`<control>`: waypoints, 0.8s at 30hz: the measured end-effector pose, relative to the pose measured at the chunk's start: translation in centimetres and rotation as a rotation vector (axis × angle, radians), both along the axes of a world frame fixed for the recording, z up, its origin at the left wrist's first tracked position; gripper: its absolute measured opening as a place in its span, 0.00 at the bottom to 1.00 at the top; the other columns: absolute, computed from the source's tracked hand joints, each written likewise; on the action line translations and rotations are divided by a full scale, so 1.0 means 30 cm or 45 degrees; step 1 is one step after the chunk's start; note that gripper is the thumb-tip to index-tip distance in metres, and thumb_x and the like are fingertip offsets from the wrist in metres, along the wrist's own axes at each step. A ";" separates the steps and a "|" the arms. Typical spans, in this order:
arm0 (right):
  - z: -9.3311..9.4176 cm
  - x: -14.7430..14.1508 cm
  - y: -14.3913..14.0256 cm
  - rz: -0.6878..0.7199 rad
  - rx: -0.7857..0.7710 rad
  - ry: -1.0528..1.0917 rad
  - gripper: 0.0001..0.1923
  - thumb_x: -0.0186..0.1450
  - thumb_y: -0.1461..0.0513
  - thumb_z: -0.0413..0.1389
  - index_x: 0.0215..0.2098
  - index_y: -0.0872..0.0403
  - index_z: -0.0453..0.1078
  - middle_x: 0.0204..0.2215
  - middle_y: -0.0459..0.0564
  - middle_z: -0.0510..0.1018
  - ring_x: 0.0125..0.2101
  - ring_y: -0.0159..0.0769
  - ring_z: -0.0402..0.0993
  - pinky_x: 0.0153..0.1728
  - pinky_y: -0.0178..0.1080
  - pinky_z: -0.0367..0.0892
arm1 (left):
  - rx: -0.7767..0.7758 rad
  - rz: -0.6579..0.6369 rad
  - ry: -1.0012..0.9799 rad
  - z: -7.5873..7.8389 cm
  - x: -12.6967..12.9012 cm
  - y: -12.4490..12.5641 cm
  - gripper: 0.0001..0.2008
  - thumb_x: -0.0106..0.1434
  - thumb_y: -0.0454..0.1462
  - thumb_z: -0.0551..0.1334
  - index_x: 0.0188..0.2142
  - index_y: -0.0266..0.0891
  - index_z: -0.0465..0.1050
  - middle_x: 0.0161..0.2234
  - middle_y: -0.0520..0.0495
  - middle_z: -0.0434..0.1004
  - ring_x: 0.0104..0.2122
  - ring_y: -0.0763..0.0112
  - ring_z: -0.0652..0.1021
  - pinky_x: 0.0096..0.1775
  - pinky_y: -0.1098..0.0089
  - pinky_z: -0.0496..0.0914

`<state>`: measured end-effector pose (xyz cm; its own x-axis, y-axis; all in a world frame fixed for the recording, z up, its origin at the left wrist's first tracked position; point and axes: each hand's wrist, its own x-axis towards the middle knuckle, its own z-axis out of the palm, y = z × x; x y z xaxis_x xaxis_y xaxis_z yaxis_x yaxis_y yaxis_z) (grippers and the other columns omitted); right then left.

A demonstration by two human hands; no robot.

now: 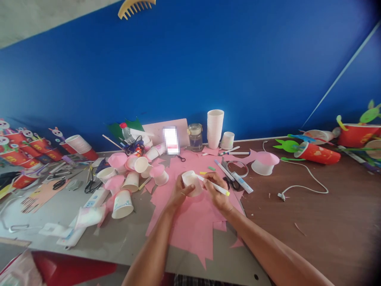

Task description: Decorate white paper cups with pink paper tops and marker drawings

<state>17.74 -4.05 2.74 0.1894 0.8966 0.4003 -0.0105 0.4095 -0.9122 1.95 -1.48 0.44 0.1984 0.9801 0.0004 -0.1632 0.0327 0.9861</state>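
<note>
Where fingers wrap: cup half-hidden.

The little white cup looks like plain matt paper, same as the tall stack of cups at the back. The marker is smooth white plastic with a yellow end. Under it all, the pink sheet is thin matt paper with ragged cut edges. The desk on the right reads as dark brown wood, fairly dull. The jar is clear glossy glass, and the white cable looks like smooth plastic.
</note>
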 end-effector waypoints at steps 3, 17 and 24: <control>-0.009 0.000 0.010 -0.082 -0.034 0.092 0.07 0.63 0.57 0.55 0.35 0.52 0.67 0.26 0.44 0.71 0.26 0.32 0.68 0.28 0.35 0.65 | -0.011 0.004 -0.005 0.011 0.001 -0.008 0.30 0.53 0.42 0.70 0.54 0.41 0.66 0.46 0.43 0.74 0.44 0.61 0.74 0.43 0.66 0.68; -0.007 -0.016 -0.022 0.071 0.113 -0.168 0.04 0.63 0.60 0.55 0.34 0.52 0.68 0.27 0.45 0.73 0.25 0.31 0.67 0.26 0.34 0.64 | -0.051 0.046 -0.020 0.022 0.010 -0.007 0.31 0.49 0.44 0.72 0.51 0.39 0.69 0.42 0.44 0.75 0.43 0.60 0.75 0.42 0.65 0.68; -0.001 -0.016 -0.020 0.052 0.131 -0.223 0.04 0.63 0.59 0.54 0.34 0.52 0.67 0.28 0.47 0.75 0.25 0.32 0.68 0.25 0.35 0.65 | -0.047 0.032 0.005 0.028 0.013 -0.008 0.30 0.49 0.44 0.73 0.50 0.39 0.68 0.42 0.44 0.74 0.43 0.60 0.74 0.42 0.65 0.68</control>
<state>17.25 -4.65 2.71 0.0734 0.8547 0.5139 0.1261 0.5032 -0.8549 2.33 -1.73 1.28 0.1733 0.9842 -0.0366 -0.1608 0.0650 0.9848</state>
